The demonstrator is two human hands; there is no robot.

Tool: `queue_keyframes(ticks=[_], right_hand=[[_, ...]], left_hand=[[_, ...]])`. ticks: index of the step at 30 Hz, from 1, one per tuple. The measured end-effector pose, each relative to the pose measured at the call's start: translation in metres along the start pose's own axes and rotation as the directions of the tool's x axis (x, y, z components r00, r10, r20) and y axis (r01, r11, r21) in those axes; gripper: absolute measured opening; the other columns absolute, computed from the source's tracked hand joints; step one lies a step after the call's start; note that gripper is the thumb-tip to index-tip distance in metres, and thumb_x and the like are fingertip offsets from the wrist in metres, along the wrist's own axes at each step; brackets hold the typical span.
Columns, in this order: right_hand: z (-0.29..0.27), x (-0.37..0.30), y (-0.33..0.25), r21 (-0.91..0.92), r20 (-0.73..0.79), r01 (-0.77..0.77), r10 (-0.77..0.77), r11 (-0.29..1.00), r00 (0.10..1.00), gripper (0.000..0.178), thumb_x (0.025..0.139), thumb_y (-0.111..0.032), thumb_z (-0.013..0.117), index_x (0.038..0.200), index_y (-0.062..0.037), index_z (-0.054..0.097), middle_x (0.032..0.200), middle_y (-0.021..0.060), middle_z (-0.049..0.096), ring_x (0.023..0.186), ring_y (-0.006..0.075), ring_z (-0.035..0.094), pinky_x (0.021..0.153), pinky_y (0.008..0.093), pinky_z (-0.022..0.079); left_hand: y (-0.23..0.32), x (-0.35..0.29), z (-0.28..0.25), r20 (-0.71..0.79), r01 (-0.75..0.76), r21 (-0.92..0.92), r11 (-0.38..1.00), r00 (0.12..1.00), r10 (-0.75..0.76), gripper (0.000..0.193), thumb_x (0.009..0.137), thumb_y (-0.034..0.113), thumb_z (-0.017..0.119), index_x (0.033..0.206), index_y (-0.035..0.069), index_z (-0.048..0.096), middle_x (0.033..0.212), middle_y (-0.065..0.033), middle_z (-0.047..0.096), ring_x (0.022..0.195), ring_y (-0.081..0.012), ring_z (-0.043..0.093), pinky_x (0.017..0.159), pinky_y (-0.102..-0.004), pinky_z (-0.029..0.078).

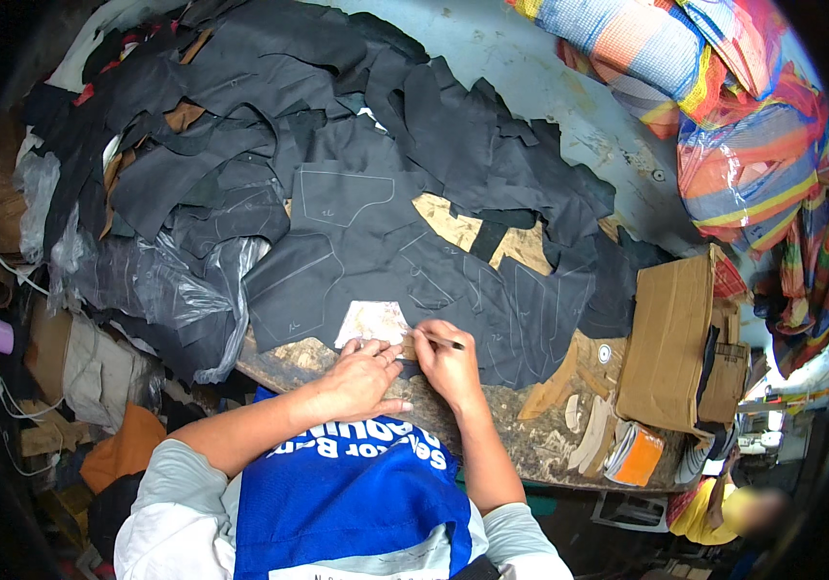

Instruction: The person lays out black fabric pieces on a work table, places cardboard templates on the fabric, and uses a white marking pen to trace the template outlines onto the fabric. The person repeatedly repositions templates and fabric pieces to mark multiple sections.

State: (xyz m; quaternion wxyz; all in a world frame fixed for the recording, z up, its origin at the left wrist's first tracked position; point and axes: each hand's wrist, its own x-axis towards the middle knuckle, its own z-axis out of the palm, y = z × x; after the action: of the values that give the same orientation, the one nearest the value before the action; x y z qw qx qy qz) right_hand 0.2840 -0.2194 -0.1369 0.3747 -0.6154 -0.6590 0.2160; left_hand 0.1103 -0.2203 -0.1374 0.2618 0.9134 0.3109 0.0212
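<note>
A pale, pink-patterned template (372,321) with slanted sides lies flat on a black sheet of leather-like material (376,256) at the table's near edge. My left hand (364,383) rests on the template's lower edge, its fingers stretched out flat. In my right hand (451,369) is a slim dark pen (453,344), pinched between thumb and fingers beside the template's right edge. The pen's writing end is too small to make out. Thin pale outlines of several shapes are drawn on the black sheet around the template.
More black pieces (270,58) are heaped across the table's far side, with clear plastic (178,280) at the left. To the right stand a cardboard box (666,338) and an orange-covered booklet (639,456). Striped woven sacks (743,184) sit far right; a person in yellow (700,514) is beyond.
</note>
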Motion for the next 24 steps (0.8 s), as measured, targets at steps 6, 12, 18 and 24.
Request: queue_keyframes(ticks=[6, 12, 18, 24], right_hand=[[-0.013, -0.037, 0.000, -0.001, -0.131, -0.111, 0.110, 0.994, 0.985, 0.005, 0.079, -0.003, 0.062, 0.080, 0.0015, 0.060, 0.076, 0.0186, 0.062, 0.067, 0.0345, 0.062, 0.060, 0.0363, 0.049], [-0.007, -0.050, -0.010, 0.028, 0.017, -0.031, 0.030, 0.999, 0.999, 0.006, 0.078, -0.005, 0.065, 0.080, 0.0005, 0.063, 0.074, 0.0159, 0.064, 0.067, 0.0297, 0.063, 0.061, 0.0338, 0.049], [0.047, -0.020, -0.016, 0.302, 0.144, 0.201, -0.253, 0.932, 0.957, 0.011, 0.078, -0.006, 0.066, 0.088, -0.0023, 0.062, 0.081, 0.0137, 0.065, 0.070, 0.0271, 0.063, 0.064, 0.0327, 0.050], [0.064, -0.009, -0.026, 0.058, 0.113, 0.409, -0.413, 0.911, 0.903, 0.013, 0.074, -0.006, 0.067, 0.086, -0.0046, 0.062, 0.078, 0.0111, 0.065, 0.082, 0.0312, 0.061, 0.071, 0.0378, 0.050]], left_hand=[[-0.001, -0.001, 0.001, -0.019, -0.021, 0.006, 1.000, 1.000, 0.021, 0.062, 0.082, 0.052, 0.055, 0.113, -0.002, 0.057, 0.132, -0.0202, 0.044, 0.122, -0.0340, 0.038, 0.099, -0.0489, 0.030], [-0.022, 0.011, -0.010, -0.033, -0.015, -0.285, 0.958, 0.999, 0.006, 0.054, 0.088, 0.044, 0.051, 0.111, -0.004, 0.057, 0.125, -0.0223, 0.051, 0.115, -0.0371, 0.046, 0.097, -0.0466, 0.036], [-0.086, 0.031, -0.032, 0.309, 0.320, -0.915, 0.247, 0.947, -0.084, 0.067, 0.095, 0.054, 0.028, 0.141, 0.005, 0.028, 0.131, -0.0141, 0.047, 0.106, -0.0218, 0.054, 0.089, -0.0341, 0.045], [-0.092, 0.033, -0.028, 0.338, 0.346, -0.930, 0.124, 0.938, -0.080, 0.066, 0.096, 0.053, 0.026, 0.142, 0.005, 0.026, 0.132, -0.0149, 0.047, 0.109, -0.0203, 0.053, 0.083, -0.0296, 0.046]])
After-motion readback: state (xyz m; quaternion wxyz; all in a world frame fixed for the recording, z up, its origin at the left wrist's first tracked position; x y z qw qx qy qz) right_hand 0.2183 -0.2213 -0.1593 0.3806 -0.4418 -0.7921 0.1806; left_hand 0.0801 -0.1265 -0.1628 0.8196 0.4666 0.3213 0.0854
